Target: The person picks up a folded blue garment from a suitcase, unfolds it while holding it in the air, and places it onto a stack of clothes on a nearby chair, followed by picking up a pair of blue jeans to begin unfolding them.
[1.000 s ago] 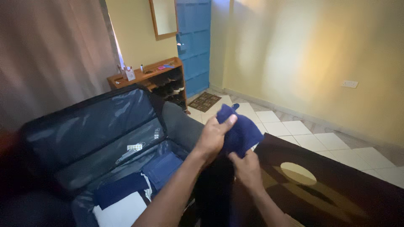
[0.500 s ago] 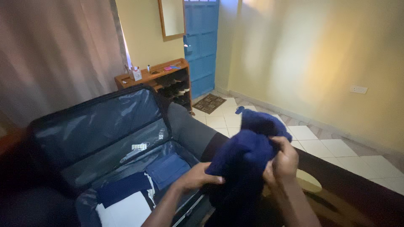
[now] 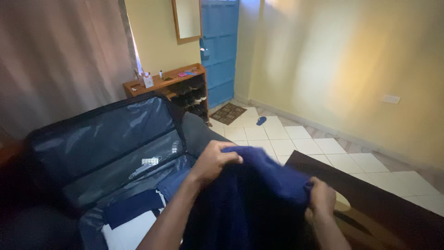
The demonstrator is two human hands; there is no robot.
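A dark blue garment (image 3: 252,194) hangs spread between both of my hands at the lower middle of the view. My left hand (image 3: 213,161) grips its upper left edge, fingers curled over the cloth. My right hand (image 3: 322,199) pinches its right edge, lower and closer to me. Behind and left of the garment lies an open dark suitcase (image 3: 106,139), lid propped up, with folded dark blue and white clothes (image 3: 134,222) inside its base.
A wooden shoe rack (image 3: 169,88) stands against the back wall beside a blue door (image 3: 219,46). A small doormat (image 3: 227,113) and a blue slipper (image 3: 261,121) lie on the white tiled floor. A dark brown patterned rug (image 3: 384,203) covers the floor at right.
The garment was bunched up high between my hands; now it is pulled wide and lower. My left hand rose to its top edge and my right hand dropped to the right.
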